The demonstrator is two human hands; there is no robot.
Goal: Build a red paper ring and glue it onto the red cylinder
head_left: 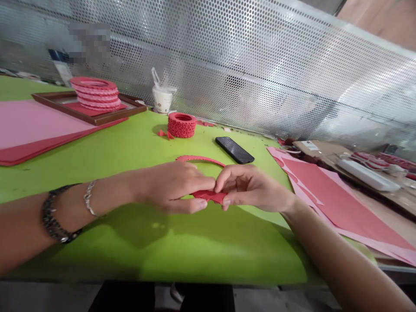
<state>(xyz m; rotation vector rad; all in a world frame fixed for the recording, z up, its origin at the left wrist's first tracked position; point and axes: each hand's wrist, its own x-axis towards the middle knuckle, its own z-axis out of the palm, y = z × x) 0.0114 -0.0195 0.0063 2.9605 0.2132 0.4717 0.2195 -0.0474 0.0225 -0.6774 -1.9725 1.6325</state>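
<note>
Low over the green table point(107, 234), my left hand point(177, 186) and my right hand point(248, 186) pinch a red paper piece point(208, 196) between them. It is part of a red paper ring, whose far arc point(201, 158) curves up behind my fingers; the rest is hidden by my hands. The fingers of both hands are closed on the piece and nearly touch each other. Beyond the ring stands a stack of small red rings point(182, 125), with little red scraps point(165, 134) beside it.
A black phone point(234, 149) lies behind my right hand. Pink and red sheets point(338, 195) cover the right side; more sheets point(39, 125) lie left. A brown tray point(107, 120) holds stacked larger rings point(95, 93). A white cup point(162, 99) stands before a perforated metal panel point(208, 56).
</note>
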